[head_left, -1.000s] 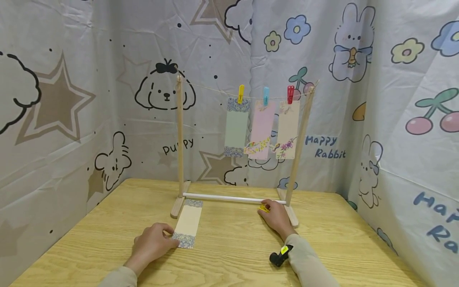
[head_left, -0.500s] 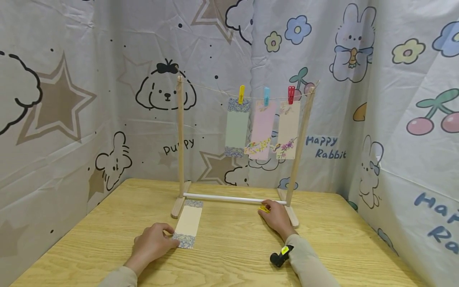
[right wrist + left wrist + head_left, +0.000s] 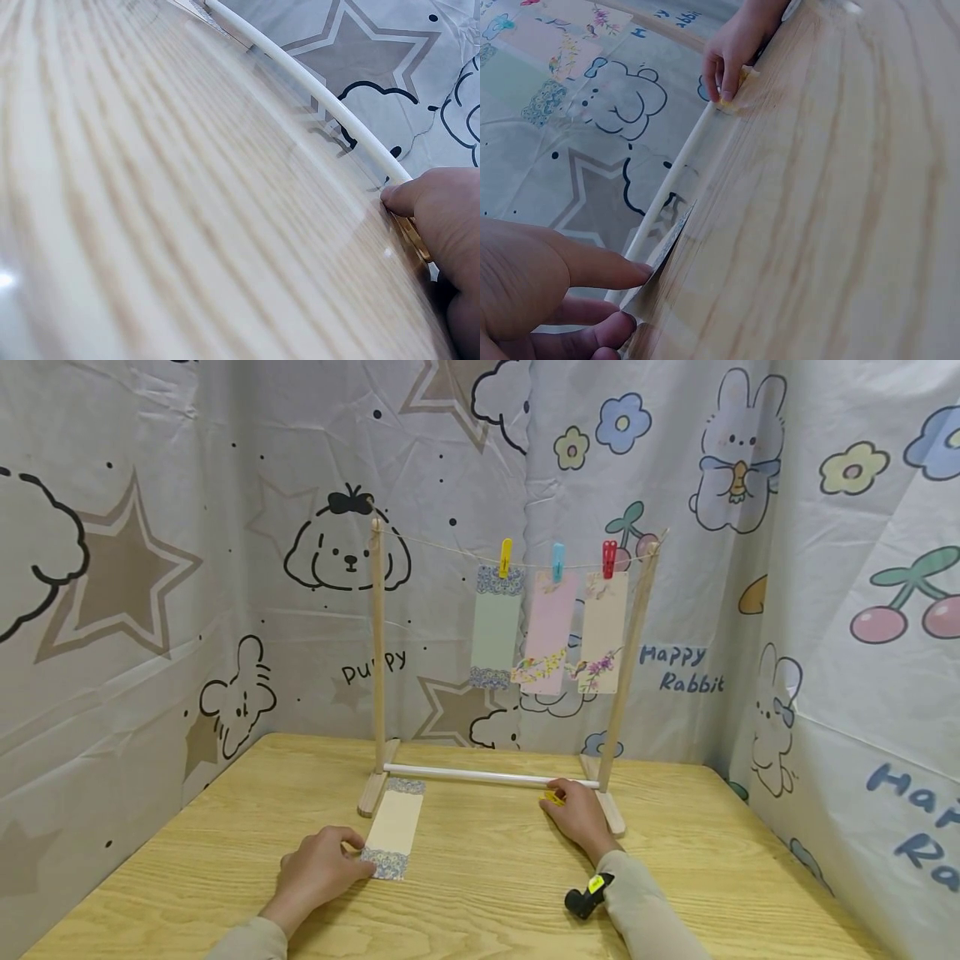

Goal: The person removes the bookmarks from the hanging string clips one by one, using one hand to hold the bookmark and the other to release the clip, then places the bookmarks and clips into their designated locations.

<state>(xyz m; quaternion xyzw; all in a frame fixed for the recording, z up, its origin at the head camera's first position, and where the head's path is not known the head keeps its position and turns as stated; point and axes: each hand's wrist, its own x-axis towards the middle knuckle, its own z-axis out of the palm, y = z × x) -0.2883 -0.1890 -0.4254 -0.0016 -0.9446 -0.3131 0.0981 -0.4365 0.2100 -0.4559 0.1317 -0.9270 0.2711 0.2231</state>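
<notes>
A cream card [image 3: 395, 822] with blue floral bands at both ends lies on the table in front of the rack's left foot. My left hand [image 3: 321, 864] pinches its near left edge between thumb and fingers; in the left wrist view that edge of the card [image 3: 660, 259] is tilted up slightly. Over by the rack's right foot, my right hand [image 3: 579, 814] holds a yellow clothespin [image 3: 553, 797] low at the table. The fingers mostly cover the clothespin. Part of it [image 3: 412, 238] also shows under the thumb in the right wrist view.
A wooden rack [image 3: 378, 643] with a white crossbar [image 3: 465, 773] stands at the back of the table. From its string hang a green card [image 3: 495, 631], a pink card [image 3: 550, 627] and a beige card [image 3: 604, 627], clipped by yellow, blue and red clothespins. Printed curtains [image 3: 450, 460] surround the table.
</notes>
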